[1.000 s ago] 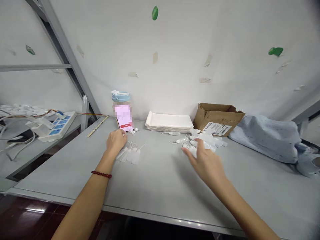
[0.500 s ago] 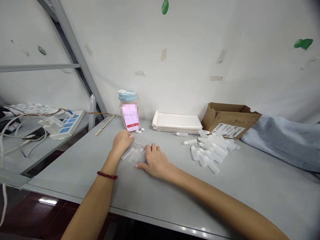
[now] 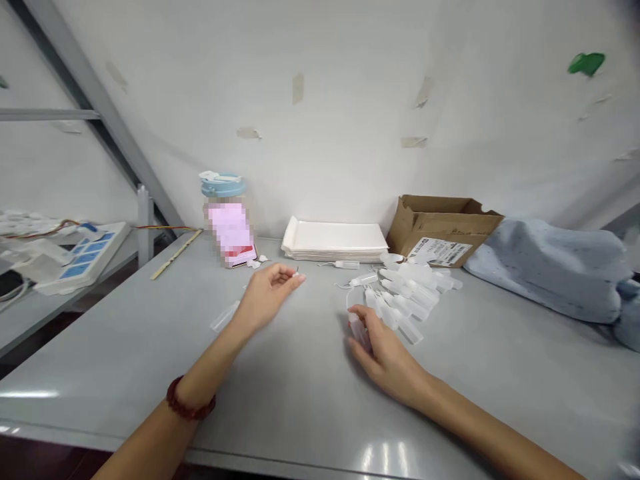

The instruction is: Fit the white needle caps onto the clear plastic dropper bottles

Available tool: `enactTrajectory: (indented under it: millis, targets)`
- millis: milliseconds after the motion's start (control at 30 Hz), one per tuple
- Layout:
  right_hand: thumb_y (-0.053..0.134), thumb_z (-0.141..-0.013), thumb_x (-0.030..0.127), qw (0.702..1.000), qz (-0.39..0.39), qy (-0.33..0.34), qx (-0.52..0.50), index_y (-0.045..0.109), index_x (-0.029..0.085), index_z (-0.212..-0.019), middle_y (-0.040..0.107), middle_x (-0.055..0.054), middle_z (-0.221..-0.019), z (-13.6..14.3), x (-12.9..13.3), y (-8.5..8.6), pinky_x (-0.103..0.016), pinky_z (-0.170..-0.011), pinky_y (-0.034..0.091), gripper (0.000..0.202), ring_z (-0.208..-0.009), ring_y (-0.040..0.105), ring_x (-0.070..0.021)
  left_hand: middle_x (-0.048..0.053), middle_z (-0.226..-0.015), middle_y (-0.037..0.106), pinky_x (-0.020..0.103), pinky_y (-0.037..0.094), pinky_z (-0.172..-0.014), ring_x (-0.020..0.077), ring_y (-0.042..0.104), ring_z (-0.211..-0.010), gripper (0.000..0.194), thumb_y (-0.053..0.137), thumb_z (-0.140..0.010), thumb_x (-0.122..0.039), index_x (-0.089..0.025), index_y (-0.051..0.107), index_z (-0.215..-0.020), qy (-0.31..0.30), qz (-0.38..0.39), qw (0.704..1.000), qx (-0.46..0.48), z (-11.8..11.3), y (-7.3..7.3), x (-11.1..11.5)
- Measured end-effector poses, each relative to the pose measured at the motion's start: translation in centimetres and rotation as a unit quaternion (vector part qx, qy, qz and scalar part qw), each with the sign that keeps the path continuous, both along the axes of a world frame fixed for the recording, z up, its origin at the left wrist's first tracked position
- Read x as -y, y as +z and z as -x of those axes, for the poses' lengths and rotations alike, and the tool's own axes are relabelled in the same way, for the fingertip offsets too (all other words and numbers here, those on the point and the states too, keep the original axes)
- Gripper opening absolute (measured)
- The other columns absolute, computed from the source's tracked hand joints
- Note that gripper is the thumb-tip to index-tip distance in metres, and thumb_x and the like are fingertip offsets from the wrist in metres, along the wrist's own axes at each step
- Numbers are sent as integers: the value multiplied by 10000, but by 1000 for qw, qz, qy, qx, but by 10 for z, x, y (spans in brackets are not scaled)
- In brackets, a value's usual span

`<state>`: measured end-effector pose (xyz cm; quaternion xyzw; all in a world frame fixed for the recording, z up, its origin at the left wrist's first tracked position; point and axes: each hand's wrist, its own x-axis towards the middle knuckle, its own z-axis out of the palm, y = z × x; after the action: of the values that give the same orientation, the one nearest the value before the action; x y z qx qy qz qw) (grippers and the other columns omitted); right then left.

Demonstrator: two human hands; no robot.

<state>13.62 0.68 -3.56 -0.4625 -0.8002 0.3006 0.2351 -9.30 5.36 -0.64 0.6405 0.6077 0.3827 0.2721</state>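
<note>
My left hand (image 3: 265, 297) is raised over the table, thumb and fingers pinched on a small white piece (image 3: 297, 273) with a thin dark tip; its kind is too small to make out. My right hand (image 3: 383, 350) curls its thumb and fingers round a small translucent squeeze bottle (image 3: 358, 330) with a thin curved tube on top. Just beyond the right hand lies a pile of similar bottles (image 3: 413, 290). Another clear bottle (image 3: 225, 317) lies beside my left forearm, partly hidden by it.
Behind my left hand a phone (image 3: 233, 230) leans on a blue-lidded cup (image 3: 223, 185). A stack of white padded envelopes (image 3: 337, 240), a cardboard box (image 3: 440, 233) and a blue cloth (image 3: 555, 273) line the back. A power strip (image 3: 90, 257) is at left.
The view has turned right. My left hand has moved right, away from the phone, pinching a small white piece. My right hand has moved to the pile and now holds a bottle.
</note>
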Motion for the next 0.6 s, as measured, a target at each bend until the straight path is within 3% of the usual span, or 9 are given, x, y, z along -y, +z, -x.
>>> enactTrajectory:
  millis: [133,267,433,600]
  targets:
    - [372,-900,155,995,36,-61,-70,365,181,-1141,609,-75,-955,-6,-6,1,-373,-759,468,243,-835,589,-200,4,-799,611,236,463,-631,128,565,-669,282,508,-835,-455,-180,566,-831,-93,13,994,49,-38,-1,20]
    - [445,-861,136,989,49,-66,-121,396,202,-1109,623,-55,-937,-2,-6,1,-349,-734,466,260,-829,593,-192,-13,-777,551,220,430,-630,124,526,-699,229,540,-840,-419,-191,561,-826,-135,53,983,113,-49,-3,31]
    - [510,-838,151,989,31,-78,-122,423,201,-1102,634,-52,-941,2,0,-3,-332,-704,468,283,-828,601,-194,-10,-770,617,228,450,-687,132,567,-738,216,599,-815,-398,-190,622,-868,-159,112,965,177,-53,-7,33]
    - [490,-852,142,992,-9,-67,-108,429,191,-1018,624,-60,-898,4,3,-6,-330,-692,471,184,-802,598,-195,-15,-681,607,225,437,-602,128,536,-653,248,614,-796,-418,-185,662,-865,-120,137,972,151,-56,-8,35]
